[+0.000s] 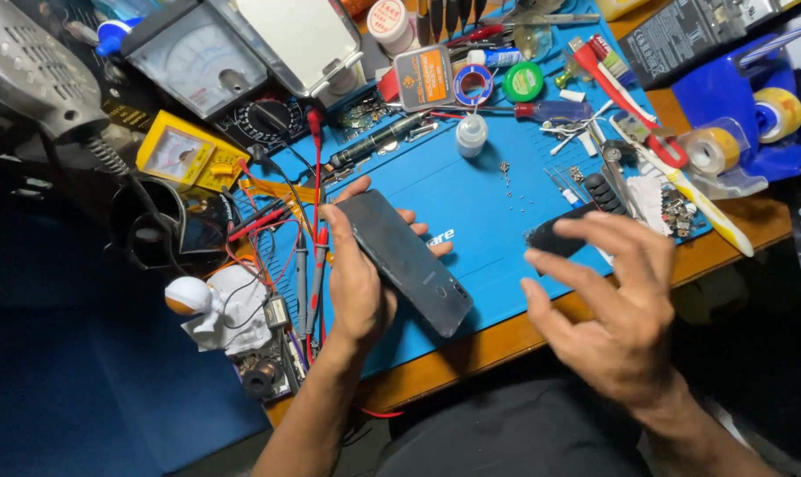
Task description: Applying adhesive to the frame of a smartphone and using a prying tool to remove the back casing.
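My left hand [358, 281] grips a dark smartphone [407, 260] by its long edges, back side up, tilted over the blue work mat [480, 208]. My right hand [608, 300] hovers to the right of the phone with fingers spread and curled, holding nothing. Just behind its fingertips a small black part [552, 233] lies on the mat. Several tiny screws [509, 181] are scattered on the mat beyond the phone.
Two multimeters [184, 152] with red and black test leads [305, 247] crowd the left. A white dropper bottle [471, 134], solder reels [473, 85], tweezers, a toothbrush [692, 190] and tape rolls [714, 150] lie at the back and right. The wooden table edge [498, 340] runs near me.
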